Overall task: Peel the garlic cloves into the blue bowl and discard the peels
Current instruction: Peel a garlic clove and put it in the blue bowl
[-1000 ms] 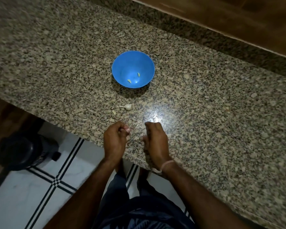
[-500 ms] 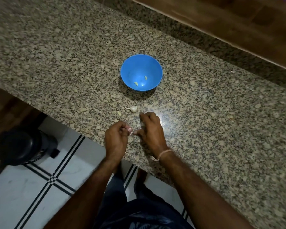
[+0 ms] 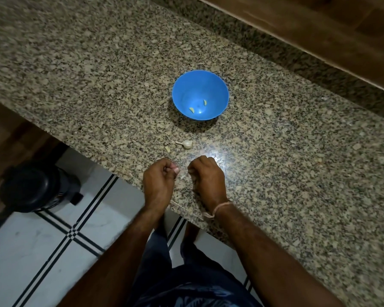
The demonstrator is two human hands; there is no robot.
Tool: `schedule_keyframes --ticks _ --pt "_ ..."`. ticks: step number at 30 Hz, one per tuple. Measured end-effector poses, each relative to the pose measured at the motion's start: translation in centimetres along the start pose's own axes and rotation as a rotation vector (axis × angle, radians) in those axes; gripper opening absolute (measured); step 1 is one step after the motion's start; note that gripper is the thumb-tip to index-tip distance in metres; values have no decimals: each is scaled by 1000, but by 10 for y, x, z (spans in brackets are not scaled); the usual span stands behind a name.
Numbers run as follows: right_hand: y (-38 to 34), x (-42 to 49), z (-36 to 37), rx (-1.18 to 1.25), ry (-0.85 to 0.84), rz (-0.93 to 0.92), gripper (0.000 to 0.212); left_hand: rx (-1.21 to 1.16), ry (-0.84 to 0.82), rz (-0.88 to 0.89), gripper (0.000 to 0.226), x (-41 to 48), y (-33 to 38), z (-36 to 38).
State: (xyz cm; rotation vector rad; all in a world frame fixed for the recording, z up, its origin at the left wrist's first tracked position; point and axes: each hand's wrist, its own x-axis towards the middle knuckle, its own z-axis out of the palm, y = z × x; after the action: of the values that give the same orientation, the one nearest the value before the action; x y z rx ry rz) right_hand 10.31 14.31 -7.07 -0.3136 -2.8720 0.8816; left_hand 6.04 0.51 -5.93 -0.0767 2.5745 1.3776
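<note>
The blue bowl (image 3: 200,85) stands on the granite counter and holds two peeled yellowish cloves (image 3: 191,110). In front of it lies a small garlic bulb piece (image 3: 186,144) with a loose clove bit (image 3: 167,149) beside it. My left hand (image 3: 159,182) hovers at the counter's front edge, its fingers curled round a garlic clove that is mostly hidden. My right hand (image 3: 206,178) is a short gap to the right, fingers curled, with a pale scrap of peel (image 3: 192,178) at its fingertips. Another small pale peel scrap (image 3: 182,177) shows between the hands.
The speckled granite counter (image 3: 297,173) runs diagonally, with a dark wooden ledge (image 3: 319,36) behind it. Below the counter's front edge is a white tiled floor with black lines (image 3: 71,234), and a black round bin (image 3: 36,187) stands at the left.
Half a second ago my hands touched at the fingertips over the clove. They have since pulled apart, the right one moving right. The view has shifted slightly.
</note>
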Motion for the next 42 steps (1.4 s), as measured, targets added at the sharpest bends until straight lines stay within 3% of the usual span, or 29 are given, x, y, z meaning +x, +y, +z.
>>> schedule_keyframes --ticks 5,8,11,15,19,23,28,32,35,39,42 --pt "0 5 3 -90 -37 3 20 -2 -15 -4 12 -1 -1 -1" --pt "-4 0 3 8 -57 87 24 -16 -11 -17 17 -3 -2 -4" --pt "-14 -1 2 371 -13 322 29 -27 1 0 15 -4 -3 -10" --pt "-31 15 8 847 -149 730 16 -65 30 0 13 -2 -4 -26" --pt "-78 31 18 1232 -214 916 22 -105 88 -24 13 4 -14 -57" --pt "-137 45 44 1350 -378 885 28 -146 196 -62 17 13 -35 -110" --pt "-225 59 110 1209 -563 749 29 -252 343 -148 25 18 -94 -203" --pt "-315 55 185 1215 -654 674 45 -242 464 -183 18 17 -165 -294" --pt "-379 42 232 1235 -724 716 37 -223 542 -242 12 9 -217 -360" --pt "-451 26 281 1213 -810 811 33 -229 646 -300 30 -3 -268 -434" --pt "-494 26 310 1226 -851 841 33 -281 692 -344 23 -6 -297 -469"
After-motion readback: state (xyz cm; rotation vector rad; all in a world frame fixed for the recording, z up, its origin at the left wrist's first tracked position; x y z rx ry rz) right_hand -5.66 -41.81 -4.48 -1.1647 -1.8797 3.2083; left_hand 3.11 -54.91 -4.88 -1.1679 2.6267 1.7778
